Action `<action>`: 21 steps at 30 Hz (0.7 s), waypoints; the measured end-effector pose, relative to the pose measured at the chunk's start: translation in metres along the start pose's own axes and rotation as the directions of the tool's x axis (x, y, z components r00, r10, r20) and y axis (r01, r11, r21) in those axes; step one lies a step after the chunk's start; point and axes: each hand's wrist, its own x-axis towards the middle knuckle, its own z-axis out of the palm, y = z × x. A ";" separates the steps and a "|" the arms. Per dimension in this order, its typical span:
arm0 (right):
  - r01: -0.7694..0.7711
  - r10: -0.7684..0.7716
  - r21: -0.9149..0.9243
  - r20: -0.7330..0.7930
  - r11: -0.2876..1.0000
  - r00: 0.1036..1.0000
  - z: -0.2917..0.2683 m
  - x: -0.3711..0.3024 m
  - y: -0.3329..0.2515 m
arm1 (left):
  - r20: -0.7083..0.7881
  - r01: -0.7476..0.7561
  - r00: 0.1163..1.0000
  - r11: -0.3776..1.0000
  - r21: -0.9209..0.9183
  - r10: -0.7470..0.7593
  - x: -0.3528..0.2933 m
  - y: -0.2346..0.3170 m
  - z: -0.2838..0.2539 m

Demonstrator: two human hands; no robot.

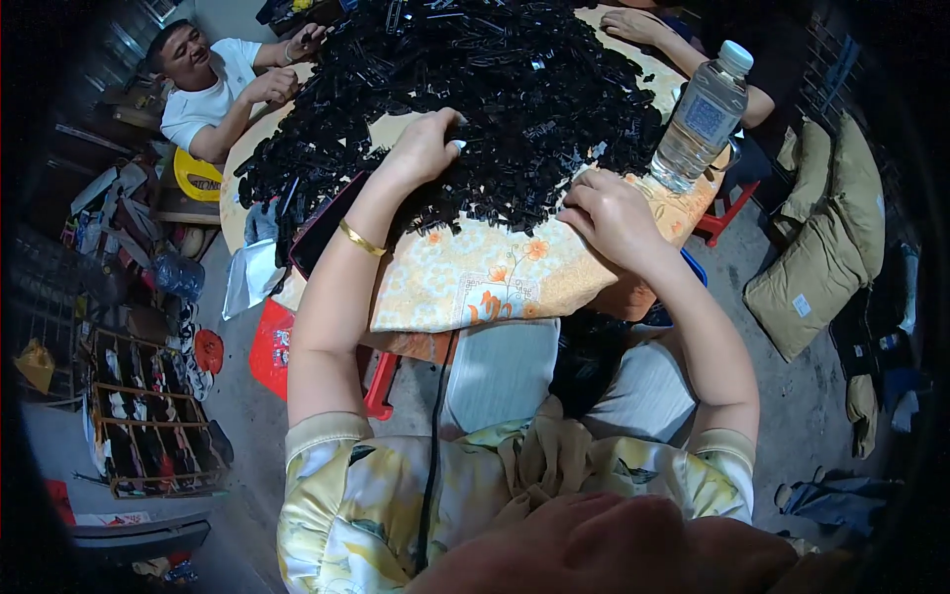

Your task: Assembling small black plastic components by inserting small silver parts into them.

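Note:
A large heap of small black plastic pieces [475, 79] covers most of the round table. My left hand [424, 148], with a gold bracelet on its wrist, reaches into the heap's near side. Its fingers are curled, and whatever they hold is hidden. At the near right edge of the heap, my right hand [612, 213] rests above the floral tablecloth [445, 277]. The fingers there are bent and drawn together; I cannot make out anything in them. Beside my left forearm lies a dark flat phone-like object [330, 226].
A clear bottle [701, 119] of liquid stands right of my right hand. Across the table at left, a person in a white shirt [220, 84] has both hands at the heap. Another person's hand [633, 27] rests at the far right. Stuffed sacks [816, 267] lie on the right floor.

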 end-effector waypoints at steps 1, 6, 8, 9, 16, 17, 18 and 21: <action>0.003 -0.003 0.001 -0.001 1.000 1.000 -0.001 0.000 -0.002 | 0.012 0.015 1.000 0.999 0.043 -0.016 -0.001 0.000 -0.001; -0.159 0.163 0.122 -0.024 0.980 0.986 -0.011 -0.005 -0.003 | -0.036 0.075 0.997 0.992 0.102 -0.072 -0.006 0.006 -0.004; -0.230 0.237 0.164 -0.026 0.959 0.971 -0.015 -0.005 -0.002 | -0.330 -0.041 0.939 0.984 0.172 0.097 -0.010 0.006 -0.005; -0.298 0.309 0.209 -0.025 0.932 0.951 -0.016 -0.006 -0.002 | -0.396 -0.085 0.907 0.982 0.167 0.146 -0.009 0.006 -0.007; -0.164 0.347 0.521 -0.275 0.838 0.897 -0.020 -0.006 -0.013 | -0.119 -0.075 0.993 0.807 -0.586 0.007 -0.015 0.048 -0.011; -0.166 0.349 0.520 -0.276 0.838 0.896 -0.023 -0.004 -0.015 | -0.028 -0.026 1.000 0.652 -0.758 0.006 -0.021 0.065 -0.011; -0.011 0.181 0.399 -0.391 0.917 0.902 -0.026 -0.002 -0.017 | -0.011 -0.068 0.996 0.640 -0.765 0.093 -0.019 0.058 0.004; 0.176 -0.057 0.202 -0.488 0.963 0.871 -0.030 -0.001 -0.020 | 0.150 0.044 0.981 0.613 -0.789 0.123 -0.032 0.088 0.008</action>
